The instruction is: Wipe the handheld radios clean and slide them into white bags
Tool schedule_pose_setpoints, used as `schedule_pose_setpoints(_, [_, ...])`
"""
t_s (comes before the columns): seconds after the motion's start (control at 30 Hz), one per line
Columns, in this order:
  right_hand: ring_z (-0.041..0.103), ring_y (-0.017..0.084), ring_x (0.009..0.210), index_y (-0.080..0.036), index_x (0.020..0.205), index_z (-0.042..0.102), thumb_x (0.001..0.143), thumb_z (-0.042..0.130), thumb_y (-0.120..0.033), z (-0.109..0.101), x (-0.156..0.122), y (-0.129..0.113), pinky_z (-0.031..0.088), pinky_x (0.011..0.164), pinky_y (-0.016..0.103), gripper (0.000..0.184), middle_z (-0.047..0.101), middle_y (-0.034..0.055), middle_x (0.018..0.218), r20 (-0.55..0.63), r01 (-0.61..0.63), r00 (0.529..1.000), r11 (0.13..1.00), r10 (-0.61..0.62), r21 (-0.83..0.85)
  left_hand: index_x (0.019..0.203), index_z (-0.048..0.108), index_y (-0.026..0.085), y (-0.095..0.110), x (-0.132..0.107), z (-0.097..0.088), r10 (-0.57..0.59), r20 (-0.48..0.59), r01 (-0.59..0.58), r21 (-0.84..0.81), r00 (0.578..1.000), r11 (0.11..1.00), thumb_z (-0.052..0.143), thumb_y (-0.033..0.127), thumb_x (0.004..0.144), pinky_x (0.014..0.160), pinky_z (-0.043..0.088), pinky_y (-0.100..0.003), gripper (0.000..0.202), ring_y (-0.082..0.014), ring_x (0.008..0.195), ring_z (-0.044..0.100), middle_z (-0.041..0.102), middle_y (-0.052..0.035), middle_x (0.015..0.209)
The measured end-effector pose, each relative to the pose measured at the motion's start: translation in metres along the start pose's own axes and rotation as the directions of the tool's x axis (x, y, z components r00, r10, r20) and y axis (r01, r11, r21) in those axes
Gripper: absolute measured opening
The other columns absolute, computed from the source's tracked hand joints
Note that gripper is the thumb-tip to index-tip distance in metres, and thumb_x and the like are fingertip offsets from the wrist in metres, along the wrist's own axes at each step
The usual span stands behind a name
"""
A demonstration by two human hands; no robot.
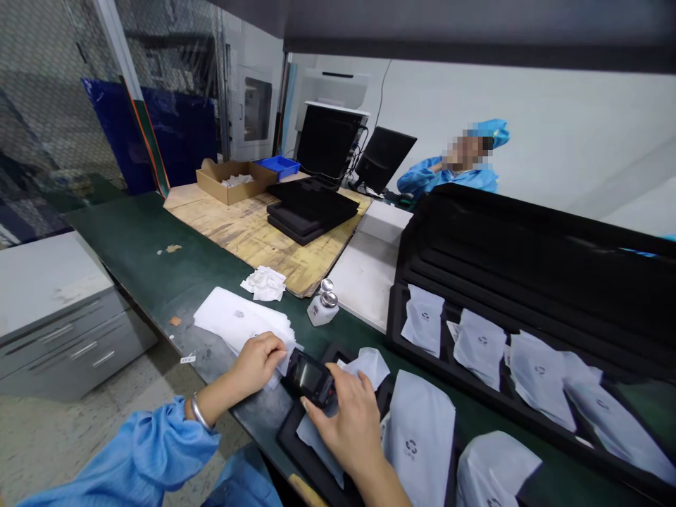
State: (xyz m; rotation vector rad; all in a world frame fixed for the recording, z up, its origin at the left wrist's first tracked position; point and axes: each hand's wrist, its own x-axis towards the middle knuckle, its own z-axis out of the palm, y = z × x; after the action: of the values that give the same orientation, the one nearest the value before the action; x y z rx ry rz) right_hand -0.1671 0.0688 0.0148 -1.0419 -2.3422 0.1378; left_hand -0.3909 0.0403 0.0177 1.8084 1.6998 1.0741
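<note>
Black device [308,378] partly behind the fingers [341,382] of the right hand [353,421]

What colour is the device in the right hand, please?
The device is black, seen best in the head view.

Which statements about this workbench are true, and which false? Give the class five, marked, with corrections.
1. The right hand holds a black device. True.
2. The left hand wears a glove. False: the left hand is bare, with a bangle at its wrist.
3. The metal-topped bottle stands upright. True.
4. The cardboard box lies on the floor. False: the cardboard box sits on a wooden board.
5. A blue tray is beside that box. True.
</note>
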Motion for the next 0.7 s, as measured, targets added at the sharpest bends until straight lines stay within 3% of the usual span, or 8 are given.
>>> schedule_pose_setpoints(0.07, [0.063, 0.030, 0.090, -0.019, 0.123, 0.047, 0.089, 0.054, -0.055, -0.001, 0.001, 0.001, 0.035, 0.100, 0.057, 0.050, 0.067, 0.0116, 0.098, 0.012, 0.002, 1.000, 1.000, -0.002, 0.014, 0.077, 0.062, 0.019, 0.007, 0.000, -0.003, 0.017, 0.038, -0.016, -0.021, 0.999, 1.000, 0.050, 0.019, 0.091, 0.071, 0.044, -0.029, 0.017, -0.0163, 0.075, 0.057, 0.061, -0.0026, 0.078])
schedule_pose_setpoints(0.17, [0.063, 0.032, 0.094, -0.018, 0.123, 0.046, 0.089, 0.053, -0.056, -0.003, 0.003, 0.000, 0.038, 0.097, 0.058, 0.051, 0.066, 0.0137, 0.102, -0.063, -0.045, 0.997, 0.999, 0.045, 0.002, 0.077, 0.062, 0.019, 0.018, -0.003, -0.004, 0.036, 0.085, -0.032, -0.054, 0.996, 0.998, 0.051, 0.018, 0.090, 0.070, 0.044, -0.028, 0.016, -0.0156, 0.073, 0.057, 0.061, -0.0021, 0.076])
schedule_pose_setpoints(0.3, [0.064, 0.030, 0.091, -0.018, 0.123, 0.048, 0.087, 0.056, -0.053, -0.010, 0.003, -0.003, 0.038, 0.098, 0.058, 0.050, 0.067, 0.0115, 0.100, 0.007, 0.025, 1.000, 0.999, -0.025, 0.037, 0.076, 0.061, 0.019, 0.037, -0.006, 0.000, 0.053, 0.118, -0.042, -0.087, 0.992, 0.995, 0.051, 0.018, 0.090, 0.067, 0.045, -0.027, 0.017, -0.0153, 0.071, 0.057, 0.060, -0.0014, 0.074])
schedule_pose_setpoints(0.4, [0.065, 0.031, 0.092, -0.018, 0.124, 0.049, 0.087, 0.056, -0.053, -0.015, 0.003, -0.002, 0.040, 0.097, 0.057, 0.052, 0.067, 0.0117, 0.100, -0.015, -0.008, 1.000, 0.999, 0.009, 0.054, 0.079, 0.063, 0.020, 0.052, -0.007, 0.000, 0.108, 0.162, -0.091, -0.108, 0.981, 0.990, 0.049, 0.020, 0.093, 0.069, 0.047, -0.028, 0.020, -0.0155, 0.072, 0.058, 0.061, -0.0023, 0.076])
schedule_pose_setpoints(0.47, [0.065, 0.032, 0.093, -0.018, 0.124, 0.049, 0.086, 0.058, -0.054, -0.021, 0.002, 0.001, 0.041, 0.097, 0.058, 0.053, 0.067, 0.0123, 0.101, -0.036, -0.034, 0.999, 0.998, 0.036, 0.062, 0.085, 0.066, 0.020, 0.059, -0.007, -0.002, 0.209, 0.172, -0.200, -0.069, 0.963, 0.977, 0.050, 0.023, 0.095, 0.078, 0.050, -0.031, 0.019, -0.0182, 0.084, 0.060, 0.064, -0.0059, 0.088])
schedule_pose_setpoints(0.53, [0.064, 0.032, 0.095, -0.019, 0.125, 0.048, 0.085, 0.060, -0.052, -0.028, 0.001, 0.004, 0.040, 0.098, 0.059, 0.054, 0.066, 0.0126, 0.103, -0.024, -0.022, 0.999, 0.997, 0.023, 0.077, 0.105, 0.066, 0.022, 0.061, -0.005, -0.007, 0.339, 0.176, -0.347, 0.019, 0.924, 0.938, 0.058, 0.033, 0.092, 0.097, 0.046, -0.044, 0.019, -0.0266, 0.112, 0.055, 0.061, -0.0124, 0.118])
schedule_pose_setpoints(0.63, [0.063, 0.032, 0.097, -0.019, 0.124, 0.049, 0.082, 0.065, -0.048, -0.043, 0.001, 0.004, 0.039, 0.100, 0.061, 0.054, 0.066, 0.0133, 0.107, 0.007, 0.005, 1.000, 0.996, -0.006, 0.088, 0.146, 0.037, 0.025, 0.055, 0.000, -0.009, 0.428, 0.251, -0.470, 0.143, 0.868, 0.871, 0.075, 0.052, 0.074, 0.112, 0.025, -0.064, 0.086, -0.0399, 0.141, 0.025, 0.030, -0.0181, 0.154])
schedule_pose_setpoints(0.7, [0.063, 0.031, 0.098, -0.019, 0.123, 0.050, 0.080, 0.068, -0.045, -0.056, 0.003, 0.001, 0.038, 0.101, 0.060, 0.053, 0.066, 0.0134, 0.110, 0.032, 0.007, 0.999, 0.996, -0.010, 0.092, 0.154, 0.016, 0.025, 0.050, 0.005, -0.004, 0.413, 0.314, -0.484, 0.195, 0.855, 0.853, 0.079, 0.046, 0.071, 0.112, 0.020, -0.067, 0.106, -0.0406, 0.143, 0.023, 0.029, -0.0186, 0.154])
